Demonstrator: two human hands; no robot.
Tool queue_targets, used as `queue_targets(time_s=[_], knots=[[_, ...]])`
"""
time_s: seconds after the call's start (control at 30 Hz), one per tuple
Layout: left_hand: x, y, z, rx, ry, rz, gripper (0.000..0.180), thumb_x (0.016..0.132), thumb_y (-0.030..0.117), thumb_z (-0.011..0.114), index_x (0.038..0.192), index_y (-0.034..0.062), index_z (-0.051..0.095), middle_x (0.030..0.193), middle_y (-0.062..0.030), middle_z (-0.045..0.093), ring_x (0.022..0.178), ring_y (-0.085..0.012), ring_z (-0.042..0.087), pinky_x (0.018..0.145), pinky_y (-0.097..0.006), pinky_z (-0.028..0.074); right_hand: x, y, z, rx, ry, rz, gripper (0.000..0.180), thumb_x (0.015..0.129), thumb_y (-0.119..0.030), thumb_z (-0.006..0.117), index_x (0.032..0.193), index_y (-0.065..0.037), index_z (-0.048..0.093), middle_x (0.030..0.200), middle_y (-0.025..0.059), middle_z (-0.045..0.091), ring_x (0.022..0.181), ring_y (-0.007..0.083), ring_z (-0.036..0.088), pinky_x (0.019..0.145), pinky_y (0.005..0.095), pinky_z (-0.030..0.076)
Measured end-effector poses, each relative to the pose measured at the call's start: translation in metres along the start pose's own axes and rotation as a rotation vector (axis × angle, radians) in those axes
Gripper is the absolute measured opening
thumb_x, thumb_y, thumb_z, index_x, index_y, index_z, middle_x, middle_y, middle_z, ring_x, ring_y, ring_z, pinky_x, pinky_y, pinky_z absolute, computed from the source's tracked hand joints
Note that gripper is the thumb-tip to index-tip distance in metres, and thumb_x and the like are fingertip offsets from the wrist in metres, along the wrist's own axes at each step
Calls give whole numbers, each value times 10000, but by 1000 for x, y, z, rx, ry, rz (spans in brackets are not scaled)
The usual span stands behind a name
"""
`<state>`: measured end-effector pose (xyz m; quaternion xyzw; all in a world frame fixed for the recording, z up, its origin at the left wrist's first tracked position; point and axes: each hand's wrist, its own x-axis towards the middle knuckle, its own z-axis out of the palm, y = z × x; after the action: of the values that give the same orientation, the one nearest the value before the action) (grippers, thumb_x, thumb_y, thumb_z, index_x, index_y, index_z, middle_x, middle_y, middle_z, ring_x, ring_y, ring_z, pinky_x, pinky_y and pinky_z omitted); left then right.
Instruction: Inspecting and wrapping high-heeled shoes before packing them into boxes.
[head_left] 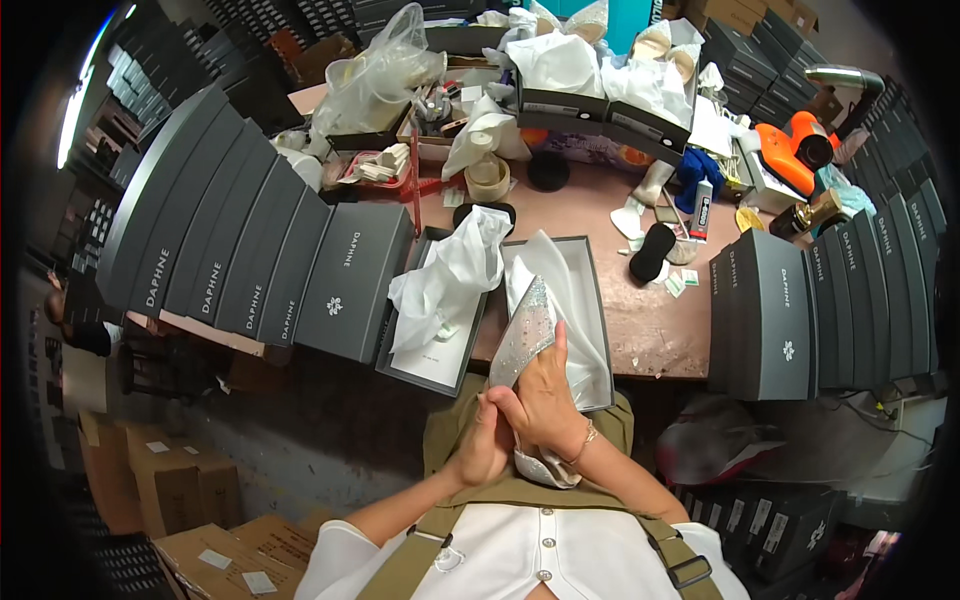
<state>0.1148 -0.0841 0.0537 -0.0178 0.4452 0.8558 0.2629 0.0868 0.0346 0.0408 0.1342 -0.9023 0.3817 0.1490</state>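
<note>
- Gripping with both hands, a silvery glittered shoe (524,340) is held upright above the lap, its pointed toe aimed at the table and its pale heel end (545,468) hanging below the wrists.
- The right hand (545,400) is wrapped over the shoe's body, thumb laid up along the glitter; the left hand (485,440) is closed against the lower part from the other side, so both are shut on the shoe.
- Just beyond the toe, an open grey shoebox (590,300) lined with white tissue paper (455,275) is set at the near edge of the pink table (650,320), with its lid (425,360) beside it overhanging that edge.
- A slip is judged possible: the shoe is held over open floor, and a loosened grip would let it drop past the lap.
- The overhanging lid could be knocked off by a forearm swung leftward.
- Loose tissue could be snagged by the pointed toe.
- Room is tight sideways: stacked grey boxes (250,250) stand on the left and more grey boxes (790,310) on the right; only the gap straight ahead is open.
</note>
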Motion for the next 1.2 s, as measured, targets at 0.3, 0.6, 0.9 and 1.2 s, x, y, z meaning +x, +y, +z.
queue_targets(time_s=[0.3,0.6,0.9,1.2], knots=[[35,4,-64,26,-9,-277,734,947,618,222,1312,5,396,1197,-140,547,1039,-202,584,885,-328,495,-19,1,-27,426,-375,108,401,952,-253,475,1232,28,529,1297,193,491,1174,241,494,997,432,359],[46,53,-67,-471,-40,-602,495,998,401,292,1265,9,438,1037,-167,605,776,-211,642,648,-353,579,-23,58,-28,921,93,681,417,962,-146,500,1342,7,421,1191,113,563,945,139,591,756,258,500],[44,55,-84,139,-169,-584,451,914,267,564,1244,-7,427,925,-140,616,721,-189,646,617,-316,568,0,44,-5,1139,33,532,507,965,-176,510,1406,7,340,1330,118,485,1149,157,508,945,282,424],[37,55,-120,340,-289,-627,488,919,215,595,1333,46,400,1023,-79,596,820,-142,605,689,-285,530,-28,20,-19,1039,-261,530,417,939,-131,550,1323,5,459,1232,80,552,1077,125,529,922,289,435]])
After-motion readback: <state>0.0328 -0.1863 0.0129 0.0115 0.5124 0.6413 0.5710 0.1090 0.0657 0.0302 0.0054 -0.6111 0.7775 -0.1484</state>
